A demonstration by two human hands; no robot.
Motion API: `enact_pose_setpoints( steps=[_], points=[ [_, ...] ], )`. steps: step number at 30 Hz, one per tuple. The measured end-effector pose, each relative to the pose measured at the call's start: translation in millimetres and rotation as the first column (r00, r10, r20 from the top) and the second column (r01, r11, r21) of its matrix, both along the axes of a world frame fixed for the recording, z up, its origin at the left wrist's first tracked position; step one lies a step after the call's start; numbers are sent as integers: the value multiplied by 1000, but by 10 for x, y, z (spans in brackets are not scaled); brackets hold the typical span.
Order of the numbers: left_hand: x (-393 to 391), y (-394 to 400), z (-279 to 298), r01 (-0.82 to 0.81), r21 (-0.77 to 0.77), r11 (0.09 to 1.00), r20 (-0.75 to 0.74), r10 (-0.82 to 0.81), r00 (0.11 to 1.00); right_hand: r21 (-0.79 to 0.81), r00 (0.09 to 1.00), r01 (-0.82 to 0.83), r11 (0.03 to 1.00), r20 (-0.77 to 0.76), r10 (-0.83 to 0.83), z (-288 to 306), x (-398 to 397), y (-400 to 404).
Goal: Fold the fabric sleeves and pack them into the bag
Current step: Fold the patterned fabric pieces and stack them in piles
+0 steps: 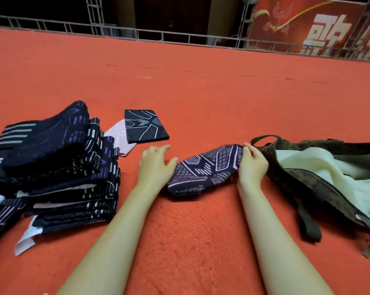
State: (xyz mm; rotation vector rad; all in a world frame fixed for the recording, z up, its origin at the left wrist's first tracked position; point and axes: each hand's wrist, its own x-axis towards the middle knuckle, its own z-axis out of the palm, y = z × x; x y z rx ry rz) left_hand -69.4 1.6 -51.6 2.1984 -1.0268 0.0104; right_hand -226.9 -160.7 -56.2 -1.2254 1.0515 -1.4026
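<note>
A folded dark navy sleeve with a pale lilac pattern (203, 170) lies on the red carpet between my hands. My right hand (253, 165) grips its right end, fingers curled over the edge, next to the bag. My left hand (155, 165) is by its left end with relaxed fingers, thumb near the fabric, holding nothing. The dark patterned bag (297, 173) lies open at the right, showing a pale cream lining (320, 167). A tall pile of dark sleeves (58, 167) sits at the left.
One folded black sleeve with white lines (146, 125) lies behind my left hand, over a pale pink piece (118, 135). The bag's strap (308, 222) trails toward me. Red carpet (201, 92) stretches to a metal railing (179, 37) and a red banner (307, 24).
</note>
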Motion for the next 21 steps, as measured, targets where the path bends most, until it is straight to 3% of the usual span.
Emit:
enact_pose_setpoints(
  steps=[4,7,9,12,14,17,19,21],
  points=[
    [-143,-34,-27,7,167,986,-14,-5,1000,131,961,-133,982,258,95,18,-41,65],
    [-104,-24,8,16,279,960,-101,13,995,217,961,-275,937,88,262,-7,12,104],
    [-65,0,35,87,278,957,-164,-42,986,208,953,-276,938,-67,296,-69,70,128],
    [-64,-6,56,150,-13,989,-241,-149,959,148,964,-201,968,-144,222,-79,124,139],
    [-96,-4,96,124,-264,957,-161,-170,972,124,980,-170,978,-79,181,-41,121,143],
    [-55,4,150,11,-526,850,-70,-56,996,119,983,-160,980,106,147,-2,104,138],
    [4,-6,116,-107,-581,807,-178,2,984,128,974,-170,977,172,147,-11,116,135],
    [16,-38,49,-185,-510,840,-344,-2,939,138,987,-123,983,121,106,-35,130,142]
  ],
)
